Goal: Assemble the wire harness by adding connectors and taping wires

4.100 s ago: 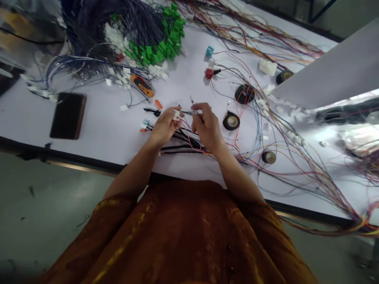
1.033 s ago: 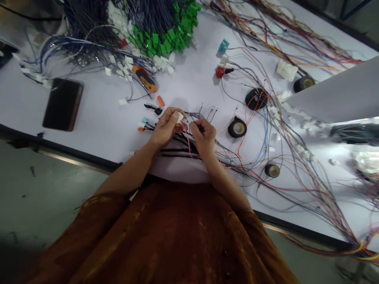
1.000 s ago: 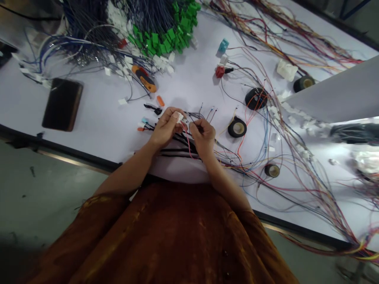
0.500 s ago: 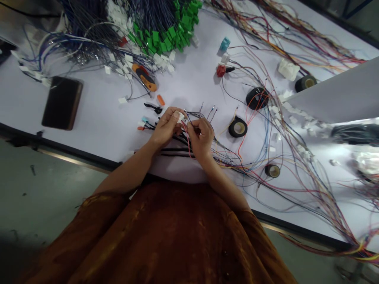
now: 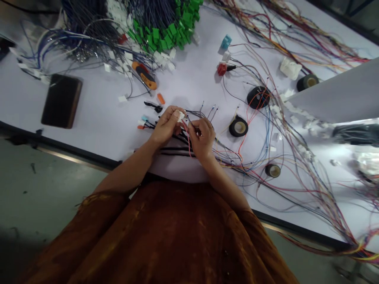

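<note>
Between the thumb and fingers of my left hand (image 5: 166, 125) is a small white connector housing (image 5: 181, 116). A pink wire (image 5: 188, 142) hangs from the housing toward the table's front edge. My right hand (image 5: 203, 136) is closed beside it, thumb and forefinger pinching a thin dark wire (image 5: 190, 119) at the housing's right side. Whether the wire's tip sits inside the housing is too small to tell. Under and behind both hands run black-sleeved wires (image 5: 168, 150), and several loose wire ends with metal terminals (image 5: 213, 107) fan out beyond my right hand.
A phone (image 5: 62, 101) lies at the left, an orange utility knife (image 5: 144, 75) farther back. Green connectors (image 5: 166, 37) on dark wires are heaped behind. Tape rolls (image 5: 238, 126) and long coloured wire bundles (image 5: 296, 142) spread across the right. A pale post (image 5: 340, 92) slants in there.
Both hands stay almost in place at the connector housing. My right hand has shifted very slightly to the right with the wire.
</note>
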Motion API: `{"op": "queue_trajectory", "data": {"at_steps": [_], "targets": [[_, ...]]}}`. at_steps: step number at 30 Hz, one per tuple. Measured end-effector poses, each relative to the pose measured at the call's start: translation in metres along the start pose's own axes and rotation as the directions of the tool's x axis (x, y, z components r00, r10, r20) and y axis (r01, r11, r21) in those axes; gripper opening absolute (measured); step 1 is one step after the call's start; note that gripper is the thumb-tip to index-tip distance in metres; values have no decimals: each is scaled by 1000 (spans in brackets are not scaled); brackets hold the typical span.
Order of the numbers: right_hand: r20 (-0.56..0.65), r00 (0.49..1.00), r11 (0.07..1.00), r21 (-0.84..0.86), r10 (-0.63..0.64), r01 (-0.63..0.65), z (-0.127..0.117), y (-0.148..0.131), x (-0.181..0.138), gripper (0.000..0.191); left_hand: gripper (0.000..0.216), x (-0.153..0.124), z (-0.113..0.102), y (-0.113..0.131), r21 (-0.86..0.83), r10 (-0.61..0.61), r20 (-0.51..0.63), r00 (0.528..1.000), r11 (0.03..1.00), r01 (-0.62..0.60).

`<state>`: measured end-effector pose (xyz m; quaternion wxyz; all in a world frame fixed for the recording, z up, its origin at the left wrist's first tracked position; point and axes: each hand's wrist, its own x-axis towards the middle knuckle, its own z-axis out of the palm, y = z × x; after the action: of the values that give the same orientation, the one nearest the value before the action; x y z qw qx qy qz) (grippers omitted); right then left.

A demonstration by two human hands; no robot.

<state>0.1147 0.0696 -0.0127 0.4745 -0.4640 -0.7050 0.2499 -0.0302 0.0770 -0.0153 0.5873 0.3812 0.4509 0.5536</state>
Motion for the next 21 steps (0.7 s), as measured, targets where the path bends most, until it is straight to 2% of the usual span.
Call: {"op": "queue_trajectory", "data": {"at_steps": [7,10,13,17,21], "targets": [[32,999,999,-23,33,-32,-1,0,-1,24,44,2,-1,-1,1,-1,8,1000,1000,1],[55,997,998,24,57,-59,-1,0,0,23,42,1,-1,0,4,3,13,1000,1000,-3],[79,981,975,121,180,-189,-1,-2,3,23,42,0,0,0,20,4,21,1000,1000,-4],[177,894,836,318,412,-448,-1,-3,6,23,43,-1,1,-1,27,15,30,999,999,-16],[210,862,769,392,461,-506,1,-1,4,25,43,-2,2,1,27,20,26,999,999,-21]]}}
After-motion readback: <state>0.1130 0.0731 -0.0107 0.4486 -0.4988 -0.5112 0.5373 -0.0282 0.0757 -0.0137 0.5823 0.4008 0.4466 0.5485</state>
